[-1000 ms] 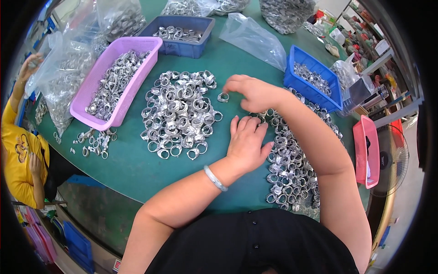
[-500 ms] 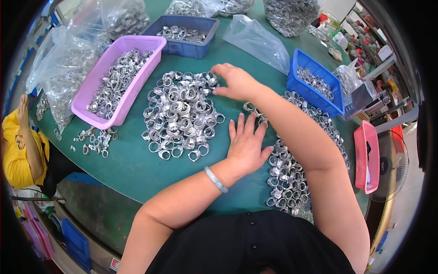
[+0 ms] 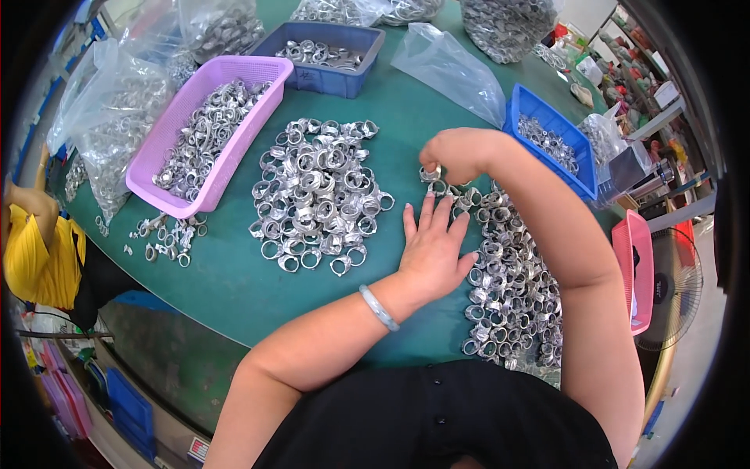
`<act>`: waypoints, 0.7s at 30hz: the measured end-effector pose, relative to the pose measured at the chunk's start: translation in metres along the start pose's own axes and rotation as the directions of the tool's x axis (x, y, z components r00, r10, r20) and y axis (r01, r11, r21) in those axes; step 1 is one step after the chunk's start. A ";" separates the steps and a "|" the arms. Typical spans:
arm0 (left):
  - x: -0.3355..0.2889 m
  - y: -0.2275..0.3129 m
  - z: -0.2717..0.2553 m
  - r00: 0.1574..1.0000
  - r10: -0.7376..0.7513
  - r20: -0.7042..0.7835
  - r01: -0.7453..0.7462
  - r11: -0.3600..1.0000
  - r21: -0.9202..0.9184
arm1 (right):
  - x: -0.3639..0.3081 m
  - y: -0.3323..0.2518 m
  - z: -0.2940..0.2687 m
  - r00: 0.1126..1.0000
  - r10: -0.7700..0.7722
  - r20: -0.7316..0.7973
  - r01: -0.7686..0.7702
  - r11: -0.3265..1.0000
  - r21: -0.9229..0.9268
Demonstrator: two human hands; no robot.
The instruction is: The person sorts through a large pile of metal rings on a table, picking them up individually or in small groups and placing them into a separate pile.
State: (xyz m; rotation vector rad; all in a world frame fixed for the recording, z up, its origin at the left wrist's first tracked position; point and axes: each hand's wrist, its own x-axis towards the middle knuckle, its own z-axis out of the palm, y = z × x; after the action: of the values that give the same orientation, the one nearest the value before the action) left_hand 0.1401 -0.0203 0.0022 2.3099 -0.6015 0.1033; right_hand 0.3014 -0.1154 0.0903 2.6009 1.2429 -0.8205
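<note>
My right hand (image 3: 461, 155) is closed, its fingertips pinched at a small silvery metal ring (image 3: 430, 174) at the upper left end of a spread of similar rings (image 3: 512, 285). My left hand (image 3: 432, 246) lies flat with fingers apart, its fingertips close to the rings just under my right hand. A pale bangle circles the left wrist. Left of both hands, a heaped pile of the same silvery rings (image 3: 320, 199) sits on the green table (image 3: 312, 313). The rings on the right lie close together, mostly in a single layer, partly hidden by my right forearm.
A pink basket (image 3: 207, 176) and a grey-blue bin (image 3: 332, 82) hold metal pieces beyond the pile. A blue basket (image 3: 586, 184) stands at the right. Plastic bags (image 3: 117, 117) of parts line the far side. A person in yellow (image 3: 47, 242) sits at left; a fan (image 3: 676, 285) stands at right.
My right hand has moved from the pile's right edge rightward to the spread of rings, its fingers closing. My left hand stays in place. The view has shifted slightly; the other person's arm has moved.
</note>
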 end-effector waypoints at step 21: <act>0.000 0.002 0.000 1.000 0.018 0.004 -0.018 1.000 -0.015 | 0.057 0.020 0.011 0.894 -0.005 -0.448 0.106 0.974 0.200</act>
State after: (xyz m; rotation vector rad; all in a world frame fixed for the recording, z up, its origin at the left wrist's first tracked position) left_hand 0.1397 -0.0215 0.0034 2.2913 -0.6227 0.1024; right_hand 0.3409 -0.0930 0.0486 3.0681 1.4086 -0.3902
